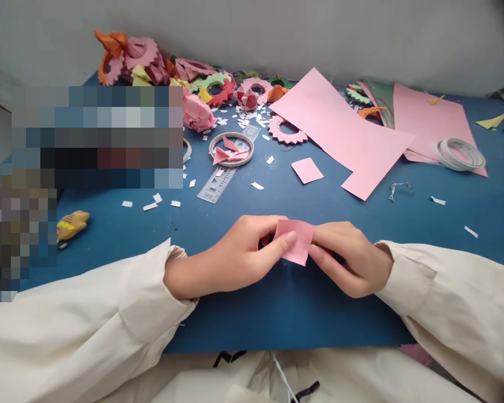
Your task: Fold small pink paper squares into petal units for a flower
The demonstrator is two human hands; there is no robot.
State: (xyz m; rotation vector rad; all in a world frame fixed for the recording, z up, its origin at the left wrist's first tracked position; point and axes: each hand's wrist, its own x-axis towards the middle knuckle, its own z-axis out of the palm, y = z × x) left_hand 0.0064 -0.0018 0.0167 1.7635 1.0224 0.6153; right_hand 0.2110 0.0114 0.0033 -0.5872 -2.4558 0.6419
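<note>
A small square of pink paper [300, 238] is held up between my two hands, above the near part of the blue table. My left hand [252, 252] pinches it from the left, thumb across its front face and fingers behind. On the other side, my right hand [350, 257] has its thumb and forefinger closed on the paper's right edge. Another pink paper square [307, 170] lies flat on the table just beyond my hands.
A clear stencil ruler [216, 187] lies under a tape roll [210, 146] with folded pink pieces inside. Large pink sheets [340, 129] and more tape rolls [462, 154] sit at right. Folded paper rings [258, 92] line the wall. White scraps are scattered about; a yellow toy-like object [73, 225] lies left.
</note>
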